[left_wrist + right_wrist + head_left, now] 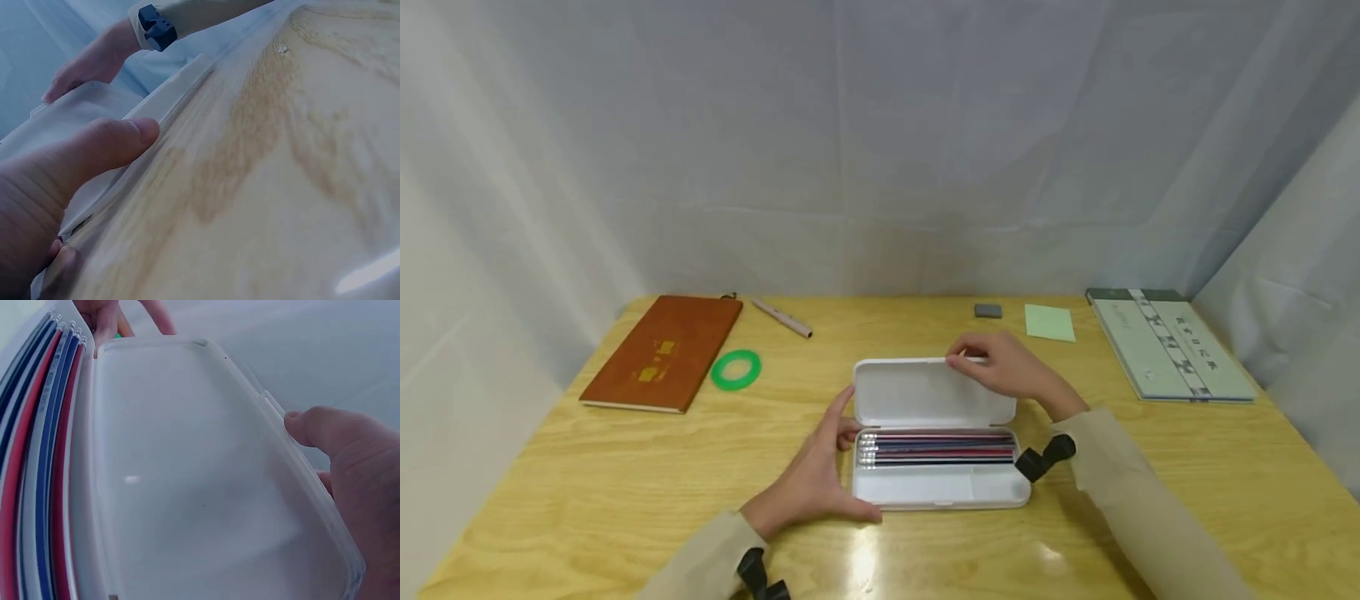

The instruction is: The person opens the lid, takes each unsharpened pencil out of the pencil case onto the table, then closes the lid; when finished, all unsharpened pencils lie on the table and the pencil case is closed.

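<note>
A white pencil case [913, 483] lies opened on the wooden table, its lid [898, 393] tilted back at the far side. Several red and dark blue pencils [936, 450] fill the rear half of its base, their ferrule ends to the left. My left hand [808, 479] holds the left end of the case, thumb at the front edge and fingers toward the back. With thumb and fingers my right hand [1007, 367] pinches the lid's far rim, right of its middle. In the right wrist view that thumb [319, 428] lies beside the rim's clasp tab.
A brown notebook [662, 354], a green tape ring [718, 371] and a pen [782, 318] lie to the left. Behind the case are a grey eraser [988, 311] and pale green sticky notes [1049, 322]. A light green book [1172, 350] is at the right. White curtains surround the table.
</note>
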A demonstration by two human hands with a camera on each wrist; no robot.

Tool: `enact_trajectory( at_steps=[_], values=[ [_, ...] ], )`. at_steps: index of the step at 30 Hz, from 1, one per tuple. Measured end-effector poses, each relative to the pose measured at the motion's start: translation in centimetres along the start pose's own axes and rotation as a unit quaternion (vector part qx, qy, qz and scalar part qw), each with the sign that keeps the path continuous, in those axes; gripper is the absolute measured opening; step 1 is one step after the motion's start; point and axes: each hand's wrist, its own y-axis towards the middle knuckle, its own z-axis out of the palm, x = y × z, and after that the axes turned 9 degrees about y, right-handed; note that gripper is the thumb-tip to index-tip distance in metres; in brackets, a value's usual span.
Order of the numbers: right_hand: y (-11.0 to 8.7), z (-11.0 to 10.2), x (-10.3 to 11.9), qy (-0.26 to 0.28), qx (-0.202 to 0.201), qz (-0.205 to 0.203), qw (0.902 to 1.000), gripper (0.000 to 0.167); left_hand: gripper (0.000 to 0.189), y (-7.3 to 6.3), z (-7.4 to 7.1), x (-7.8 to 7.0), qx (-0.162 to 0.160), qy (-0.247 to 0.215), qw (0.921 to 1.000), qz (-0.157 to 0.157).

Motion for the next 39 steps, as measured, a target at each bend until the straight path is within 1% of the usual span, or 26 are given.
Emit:
enact_trajectory(
  at_steps=[4,7,9,10,11,13,14,16,17,18,19,20,22,24,26,30,34,36,39],
  values=[
    [0.4,0.1,-0.3,0.009,-0.005,0.007,0.9999,0.018,0.152,0.0,-0.1,0.0,0.006,0.015,0.9999,0.003],
    [0.4,0.1,-0.2,0.016,-0.003,0.009,0.9998,0.018,0.151,0.1,-0.1,-0.1,0.011,0.018,0.9998,0.005],
    [0.3,0.0,-0.1,0.013,-0.005,0.004,0.9999,0.018,0.151,0.2,-0.1,0.0,0.01,0.016,0.9998,0.007],
    [0.2,0.0,0.1,0.007,-0.009,-0.004,0.9999,0.017,0.15,0.2,-0.1,0.0,0.008,0.017,0.9998,0.009],
    [0.0,-0.1,0.3,-0.001,-0.017,-0.018,0.9997,0.018,0.15,0.3,-0.1,0.0,0.008,0.017,0.9998,0.011],
    [-0.4,-0.2,0.7,-0.034,-0.049,-0.064,0.9962,0.019,0.148,0.4,0.0,0.0,0.008,0.016,0.9997,0.014],
    [-0.8,-0.2,1.0,-0.052,-0.068,-0.093,0.9919,0.021,0.147,0.4,0.0,0.0,0.009,0.016,0.9997,0.015],
    [-1.5,-0.2,1.7,-0.085,-0.108,-0.157,0.978,0.023,0.147,0.4,0.1,0.0,0.011,0.017,0.9996,0.018],
    [-1.9,-0.1,2.1,-0.091,-0.121,-0.184,0.9712,0.022,0.147,0.4,0.1,0.0,0.012,0.017,0.9996,0.018],
    [-2.3,0.1,2.4,-0.093,-0.122,-0.204,0.967,0.02,0.147,0.4,0.1,0.0,0.011,0.018,0.9996,0.017],
    [-2.7,0.3,2.8,-0.083,-0.11,-0.217,0.9663,0.017,0.147,0.3,0.1,0.0,0.009,0.02,0.9996,0.017],
    [-3.1,0.5,3.1,-0.071,-0.091,-0.224,0.9678,0.015,0.147,0.3,0.1,0.0,0.007,0.023,0.9996,0.017],
    [-3.9,1.2,3.4,-0.054,-0.046,-0.208,0.9756,0.01,0.148,0.3,0.1,0.1,0.004,0.028,0.9994,0.018],
    [-4.7,2.0,3.2,-0.046,-0.003,-0.168,0.9847,0.008,0.149,0.2,0.1,0.2,0.003,0.029,0.9994,0.02],
    [-5.3,2.7,2.7,-0.049,0.022,-0.129,0.9902,0.007,0.149,0.1,0.3,0.4,0.005,0.029,0.9993,0.021],
    [-6.1,3.8,1.4,-0.06,0.043,-0.073,0.9946,0.008,0.148,0.1,0.4,0.4,0.014,0.025,0.9995,0.013],
    [-6.1,4.5,0.9,-0.081,0.054,-0.044,0.9943,0.014,0.148,0.2,0.3,0.2,0.015,0.023,0.9996,0.006],
    [-6.0,4.7,0.9,-0.088,0.053,-0.039,0.994,0.016,0.149,0.2,0.3,0.2,0.011,0.025,0.9996,0.006],
    [-5.9,4.9,0.8,-0.09,0.042,-0.043,0.9942,0.015,0.149,0.3,0.2,0.2,0.009,0.025,0.9996,0.006]
  ],
)
